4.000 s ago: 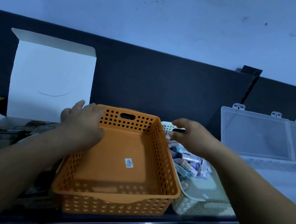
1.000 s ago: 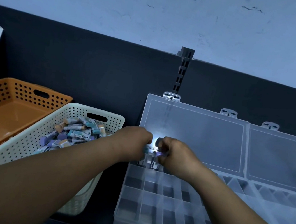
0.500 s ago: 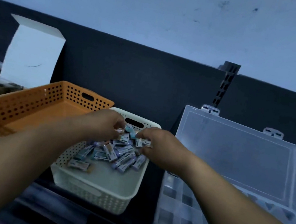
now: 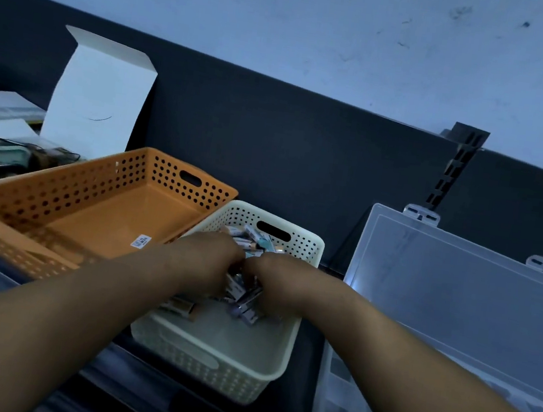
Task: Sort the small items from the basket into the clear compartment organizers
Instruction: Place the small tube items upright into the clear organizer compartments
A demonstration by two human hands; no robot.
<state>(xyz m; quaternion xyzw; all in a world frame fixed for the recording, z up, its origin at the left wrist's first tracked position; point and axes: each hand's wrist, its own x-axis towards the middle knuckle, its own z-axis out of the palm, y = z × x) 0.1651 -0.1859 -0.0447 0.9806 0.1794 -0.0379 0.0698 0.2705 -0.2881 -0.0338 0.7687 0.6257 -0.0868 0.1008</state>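
Dark-backed shelf (image 4: 136, 385): left hand (image 4: 207, 263), right hand (image 4: 276, 279) now deeper in basket (image 4: 207, 365).

Small labelled tubes (image 4: 255, 236) lie heaped in the cream perforated basket (image 4: 224, 372) — the clear organizer (image 4: 458, 299) stands open just right of it.

Orange basket (image 4: 75, 187) left; upright lid (image 4: 458, 299) right

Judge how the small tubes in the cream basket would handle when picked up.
Probably light: the small tubes lie heaped loosely in the cream basket. Looking cylindrical, they would likely roll on a flat surface. Their labelled sides look smooth, so a pinch may slip.
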